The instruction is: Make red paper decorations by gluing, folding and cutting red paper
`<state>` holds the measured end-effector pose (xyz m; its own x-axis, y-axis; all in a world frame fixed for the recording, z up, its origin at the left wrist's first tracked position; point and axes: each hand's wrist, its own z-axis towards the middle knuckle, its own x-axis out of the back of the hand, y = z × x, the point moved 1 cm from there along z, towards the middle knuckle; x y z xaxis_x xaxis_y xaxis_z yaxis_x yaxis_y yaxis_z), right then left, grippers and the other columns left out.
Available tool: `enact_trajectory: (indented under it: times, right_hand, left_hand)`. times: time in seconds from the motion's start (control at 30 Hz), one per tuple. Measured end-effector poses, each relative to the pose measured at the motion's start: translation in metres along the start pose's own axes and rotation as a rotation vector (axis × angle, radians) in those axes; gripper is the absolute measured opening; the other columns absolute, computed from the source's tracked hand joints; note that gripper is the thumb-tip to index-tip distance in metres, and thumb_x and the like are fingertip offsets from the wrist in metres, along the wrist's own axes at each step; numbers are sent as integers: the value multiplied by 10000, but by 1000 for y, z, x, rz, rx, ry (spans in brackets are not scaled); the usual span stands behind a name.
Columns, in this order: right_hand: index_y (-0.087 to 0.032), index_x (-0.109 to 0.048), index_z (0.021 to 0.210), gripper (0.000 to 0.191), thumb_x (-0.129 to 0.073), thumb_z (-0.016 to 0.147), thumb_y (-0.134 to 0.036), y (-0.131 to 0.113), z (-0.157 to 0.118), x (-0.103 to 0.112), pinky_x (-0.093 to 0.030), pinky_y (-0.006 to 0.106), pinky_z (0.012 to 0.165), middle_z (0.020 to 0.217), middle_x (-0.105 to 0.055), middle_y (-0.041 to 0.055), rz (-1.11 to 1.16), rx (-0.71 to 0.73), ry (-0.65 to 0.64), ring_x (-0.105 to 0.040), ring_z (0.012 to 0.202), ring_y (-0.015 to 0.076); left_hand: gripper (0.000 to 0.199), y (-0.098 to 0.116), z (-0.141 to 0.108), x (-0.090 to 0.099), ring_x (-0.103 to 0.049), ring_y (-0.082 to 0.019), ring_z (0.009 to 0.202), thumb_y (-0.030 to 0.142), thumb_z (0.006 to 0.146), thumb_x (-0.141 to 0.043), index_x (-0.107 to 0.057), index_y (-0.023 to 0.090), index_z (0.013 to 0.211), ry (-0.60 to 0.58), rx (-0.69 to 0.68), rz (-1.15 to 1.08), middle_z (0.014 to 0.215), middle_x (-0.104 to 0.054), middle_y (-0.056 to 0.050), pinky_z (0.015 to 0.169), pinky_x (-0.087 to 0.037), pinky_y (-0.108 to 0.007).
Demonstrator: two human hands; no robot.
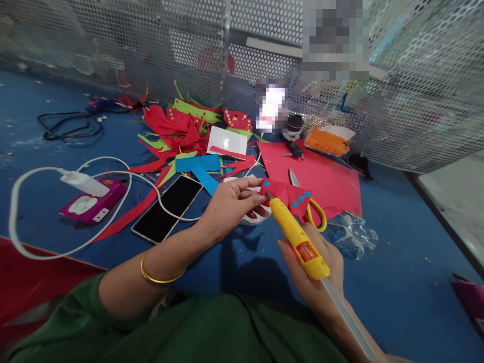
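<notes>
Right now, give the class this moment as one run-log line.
left hand: holds red piece; right hand: holds glue gun; nozzle: at red piece; scissors: partly behind piece

A blue tabletop (412,272) is carrying a black-screened phone (168,209), with a purple socket block (100,203) sitting to its left and a black cable (71,115) curling farther back. Red and green paper scraps (176,130) are lying heaped behind the phone; to their right, a red sheet (321,174) is lying flat, a plastic wrapper (353,234) resting by its near edge.
</notes>
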<state>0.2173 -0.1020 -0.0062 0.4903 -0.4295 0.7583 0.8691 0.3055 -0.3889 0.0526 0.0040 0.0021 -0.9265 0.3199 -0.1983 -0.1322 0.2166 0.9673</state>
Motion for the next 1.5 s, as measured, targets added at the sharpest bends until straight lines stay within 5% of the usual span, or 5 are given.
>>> enact_trajectory:
  times: [1.5]
  right_hand:
    - [-235, -493, 775, 259, -571, 954, -405, 3, -4, -1, -393, 234, 498, 638, -552, -40, -13, -41, 0, -560, 513, 118]
  left_hand:
    - [439, 0, -1, 1, -718, -142, 629, 242, 788, -756, -695, 129, 1207, -16, -7, 11, 796, -783, -48, 550, -521, -208]
